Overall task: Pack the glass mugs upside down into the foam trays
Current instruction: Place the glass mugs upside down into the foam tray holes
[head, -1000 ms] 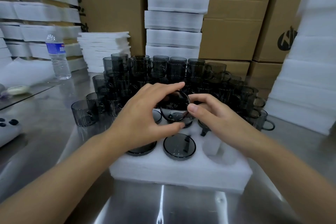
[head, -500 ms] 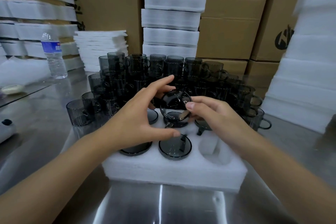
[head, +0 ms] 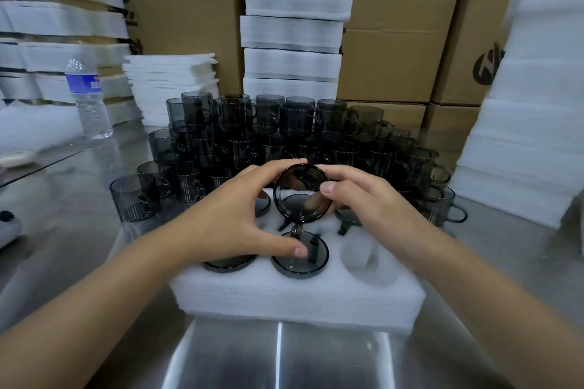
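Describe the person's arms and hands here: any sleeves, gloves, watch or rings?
Nothing worn shows. The left forearm and right forearm are bare all the way to the frame edges, with no sleeve or cuff in view. The left hand and right hand are ungloved, with no rings, and no watch or band at either wrist. The visible nails are short and unpainted.

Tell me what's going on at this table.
A person is packing a white foam tray. The left hand and right hand hold one dark glass mug, tilted over the back row, not yet seated. Packed mugs sit upside down in other pockets; the front right pocket is empty. Loose mugs wait behind.
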Demonstrator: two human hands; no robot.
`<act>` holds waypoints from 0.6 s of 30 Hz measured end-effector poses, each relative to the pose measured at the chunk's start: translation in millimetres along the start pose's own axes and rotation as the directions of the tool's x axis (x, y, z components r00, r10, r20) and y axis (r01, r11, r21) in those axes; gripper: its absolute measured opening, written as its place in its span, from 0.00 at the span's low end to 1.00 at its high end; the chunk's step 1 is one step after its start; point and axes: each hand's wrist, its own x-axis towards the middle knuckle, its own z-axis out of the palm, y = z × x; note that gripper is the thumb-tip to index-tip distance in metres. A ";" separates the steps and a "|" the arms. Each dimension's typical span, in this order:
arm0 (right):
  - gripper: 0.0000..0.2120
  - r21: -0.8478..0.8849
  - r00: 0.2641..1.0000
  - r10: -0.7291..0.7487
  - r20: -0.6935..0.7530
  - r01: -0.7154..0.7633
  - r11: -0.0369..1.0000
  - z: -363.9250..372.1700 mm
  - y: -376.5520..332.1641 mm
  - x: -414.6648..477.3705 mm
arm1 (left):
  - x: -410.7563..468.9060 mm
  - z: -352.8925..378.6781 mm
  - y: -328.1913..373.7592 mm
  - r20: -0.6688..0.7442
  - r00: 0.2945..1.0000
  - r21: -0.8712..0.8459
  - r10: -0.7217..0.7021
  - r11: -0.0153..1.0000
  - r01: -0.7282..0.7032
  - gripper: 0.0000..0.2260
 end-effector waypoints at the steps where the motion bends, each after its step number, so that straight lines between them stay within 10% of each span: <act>1: 0.15 -0.008 1.000 0.012 -0.005 -0.013 1.000 0.3 -0.2 0.2 | -0.4 -0.1 0.0 -0.004 1.000 0.012 -0.003 1.000 0.003 0.42; 18: 0.18 -0.077 0.998 0.064 0.023 -0.062 0.995 0.7 0.8 1.4 | -0.7 0.0 5.6 -0.025 1.000 0.142 0.016 0.990 -0.013 0.36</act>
